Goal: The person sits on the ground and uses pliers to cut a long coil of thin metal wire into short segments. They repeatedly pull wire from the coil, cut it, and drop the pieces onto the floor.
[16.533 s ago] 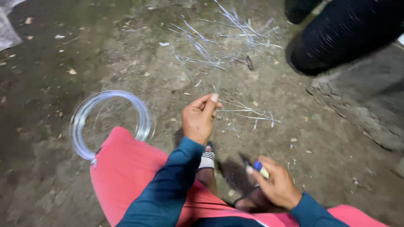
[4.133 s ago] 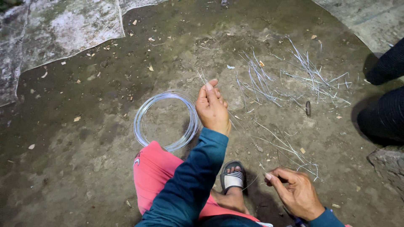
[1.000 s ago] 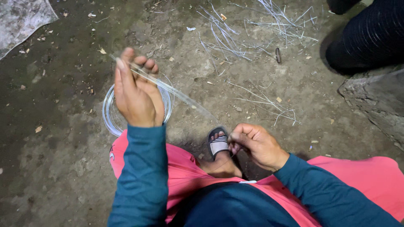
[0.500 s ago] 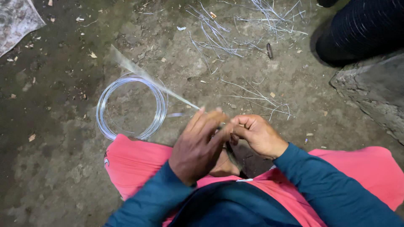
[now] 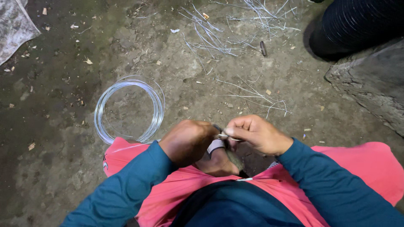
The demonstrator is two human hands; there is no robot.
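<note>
Left hand curled into a loose fist, back turned up, fingertips hidden, pressed close against the right hand. Right hand clenched, thumb and forefinger pinched on a short piece of thin wire that bridges the small gap between the two hands. Whether the left hand truly grips the wire's other end: cannot tell, fingers out of sight.

Directly under both hands, a foot in a dark sandal with a white strap, partly covered by the left hand. Nearer than the hands, pink trousers and teal sleeves running back from both wrists.

Beyond and to the left of the left hand, near but apart from it, a round coil of silvery wire lying flat on the dirt ground, its near edge just beside the pink knee. Just beyond the right hand, a few loose cut wire lengths scattered on the ground. Farther out past both hands, well apart, a larger heap of cut wire pieces with a small dark oblong thing beside it.

Far right of the right hand, a rough grey stone slab, and above it another person's dark-clad leg. Far left, at the upper corner, a pale grey sheet with a crumpled edge.
</note>
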